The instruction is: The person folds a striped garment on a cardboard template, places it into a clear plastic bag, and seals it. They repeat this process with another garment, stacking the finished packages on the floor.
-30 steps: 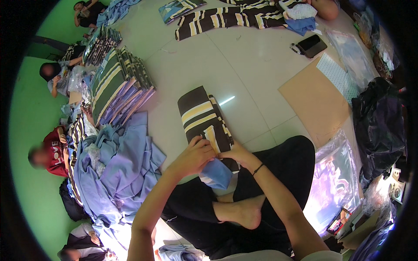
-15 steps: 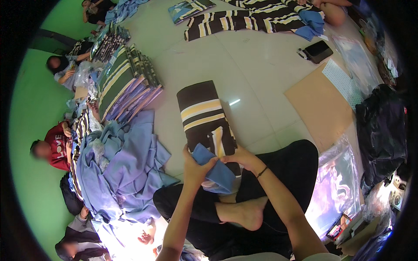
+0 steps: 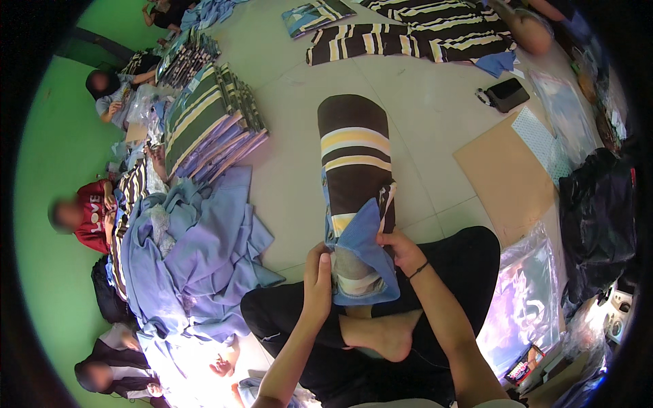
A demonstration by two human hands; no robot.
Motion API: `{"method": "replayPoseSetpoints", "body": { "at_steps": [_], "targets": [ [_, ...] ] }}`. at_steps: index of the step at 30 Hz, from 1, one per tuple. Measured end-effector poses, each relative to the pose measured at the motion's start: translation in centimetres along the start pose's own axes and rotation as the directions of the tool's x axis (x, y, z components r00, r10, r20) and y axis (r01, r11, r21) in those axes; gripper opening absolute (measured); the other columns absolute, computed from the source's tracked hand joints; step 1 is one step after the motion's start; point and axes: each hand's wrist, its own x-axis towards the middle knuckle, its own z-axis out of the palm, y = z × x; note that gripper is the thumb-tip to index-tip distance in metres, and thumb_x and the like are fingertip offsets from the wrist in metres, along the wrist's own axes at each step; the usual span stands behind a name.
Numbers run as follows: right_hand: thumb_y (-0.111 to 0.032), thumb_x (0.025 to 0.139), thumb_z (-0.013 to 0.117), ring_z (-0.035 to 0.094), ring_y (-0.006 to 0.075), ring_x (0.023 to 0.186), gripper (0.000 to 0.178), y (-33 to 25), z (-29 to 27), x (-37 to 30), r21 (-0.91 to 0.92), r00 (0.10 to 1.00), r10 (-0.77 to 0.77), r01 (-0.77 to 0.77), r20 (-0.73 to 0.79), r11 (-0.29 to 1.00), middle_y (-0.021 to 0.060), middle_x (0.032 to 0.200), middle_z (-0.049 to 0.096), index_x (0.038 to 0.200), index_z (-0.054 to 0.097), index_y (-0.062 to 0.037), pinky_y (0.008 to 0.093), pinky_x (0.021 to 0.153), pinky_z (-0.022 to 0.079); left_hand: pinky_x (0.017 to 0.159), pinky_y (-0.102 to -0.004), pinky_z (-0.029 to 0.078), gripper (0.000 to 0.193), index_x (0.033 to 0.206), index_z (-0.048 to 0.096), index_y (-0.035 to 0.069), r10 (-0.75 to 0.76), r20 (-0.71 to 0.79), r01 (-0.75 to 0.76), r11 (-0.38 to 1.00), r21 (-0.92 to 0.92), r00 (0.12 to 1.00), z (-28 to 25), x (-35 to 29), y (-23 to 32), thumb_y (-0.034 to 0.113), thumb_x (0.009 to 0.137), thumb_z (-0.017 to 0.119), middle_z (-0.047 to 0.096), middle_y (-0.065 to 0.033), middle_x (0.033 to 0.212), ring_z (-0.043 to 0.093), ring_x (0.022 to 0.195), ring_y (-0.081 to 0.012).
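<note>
A folded shirt with dark brown, cream and yellow stripes [image 3: 354, 166] is held upright over my crossed legs, its far end lifted off the floor. Its blue collar [image 3: 362, 228] stands open toward me, and greyish inner fabric shows in the neck. My left hand [image 3: 318, 279] grips the shirt's left edge beside the collar, thumb up and fingers partly behind the cloth. On the other side, my right hand [image 3: 403, 253] pinches the collar's right edge, most of its fingers hidden.
Left of me lie a heap of blue cloth [image 3: 197, 251] and a stack of folded striped shirts [image 3: 214, 129]. To the right are a cardboard sheet [image 3: 500, 180], clear plastic bags [image 3: 524, 292] and a black bag [image 3: 598, 217]. Several people sit along the green wall; another is at the far right.
The shirt has been raised and turned more upright, moving right. Its collar, bunched under both thumbs before, now stands open. My hands have spread apart to the shirt's two sides.
</note>
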Motion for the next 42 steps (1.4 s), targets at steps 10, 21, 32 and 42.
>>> {"method": "replayPoseSetpoints", "body": {
  "at_steps": [10,21,32,42],
  "targets": [
    [-0.006,0.065,0.07,0.059,0.0152,0.079,0.04,-0.5,0.7,0.6,-0.17,0.995,0.089,-0.08,0.043,0.982,0.0065,0.089,0.061,0.102,0.054,-0.0014,0.0281,0.072,0.046,0.081,-0.0293,0.041,0.049,0.11,0.043,-0.005,-0.219,0.208,0.293,0.839,-0.459,0.953,-0.4,1.8,1.6,0.023,0.076,0.063,0.052,-0.0134,0.102,0.053,0.091,-0.0182],
    [-0.003,0.06,0.073,0.055,0.016,0.088,0.052,-0.4,0.9,0.3,-0.204,0.997,0.049,-0.035,0.065,0.978,0.0063,0.097,0.057,0.107,0.05,-0.0032,0.0291,0.079,0.044,0.087,-0.0317,0.038,0.055,0.114,0.042,-0.001,-0.171,0.196,0.222,0.934,-0.279,0.966,-2.0,2.2,1.2,0.014,0.068,0.068,0.053,-0.0108,0.105,0.051,0.097,-0.0191],
    [-0.007,0.061,0.074,0.055,0.0155,0.087,0.053,-0.4,1.6,0.3,-0.293,0.99,0.136,-0.116,0.046,0.949,0.0063,0.096,0.057,0.107,0.05,-0.0025,0.0293,0.077,0.044,0.09,-0.0332,0.036,0.074,0.122,0.034,-0.001,-0.201,0.153,0.227,0.957,-0.18,0.968,-2.3,4.7,-0.3,0.016,0.062,0.073,0.048,-0.0126,0.113,0.047,0.104,-0.0223],
    [-0.006,0.062,0.072,0.057,0.0163,0.084,0.048,0.3,1.4,0.7,-0.217,0.998,-0.054,0.047,-0.027,0.975,0.0066,0.093,0.058,0.106,0.051,-0.0032,0.0289,0.075,0.045,0.085,-0.0306,0.038,0.05,0.116,0.041,0.001,-0.335,0.255,0.419,0.775,-0.473,0.907,-3.2,5.4,0.5,0.035,0.081,0.052,0.052,-0.0106,0.108,0.051,0.097,-0.0223]
  ]
}}
